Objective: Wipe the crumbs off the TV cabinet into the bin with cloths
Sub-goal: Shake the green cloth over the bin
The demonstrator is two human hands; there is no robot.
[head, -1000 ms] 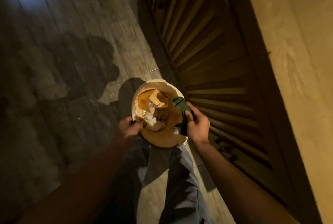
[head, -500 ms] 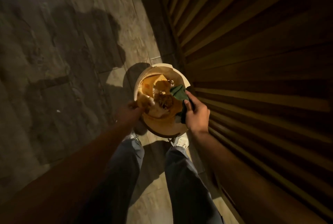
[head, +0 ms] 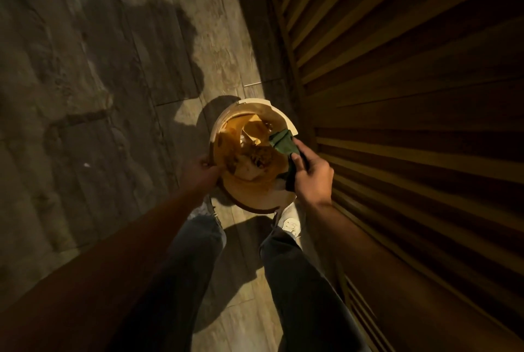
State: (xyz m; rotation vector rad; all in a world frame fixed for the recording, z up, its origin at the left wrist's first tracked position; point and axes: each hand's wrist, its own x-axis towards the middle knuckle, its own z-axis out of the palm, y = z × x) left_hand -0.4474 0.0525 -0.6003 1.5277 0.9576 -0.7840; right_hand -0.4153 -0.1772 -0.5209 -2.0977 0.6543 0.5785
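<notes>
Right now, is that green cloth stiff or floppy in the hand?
Probably floppy: the green cloth folds and droops over the bin rim from the right hand. Likely light too, since a loose pinch holds it.

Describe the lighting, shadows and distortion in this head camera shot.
Head view: dim, warm light falls in a patch on the round pale plastic bin and its scraps; the grey wood-look floor carries the person's dark shadow; the brown slatted cabinet front fans out, bent by the wide lens; the left hand sits in shade, the right hand and green cloth are lit.
</notes>
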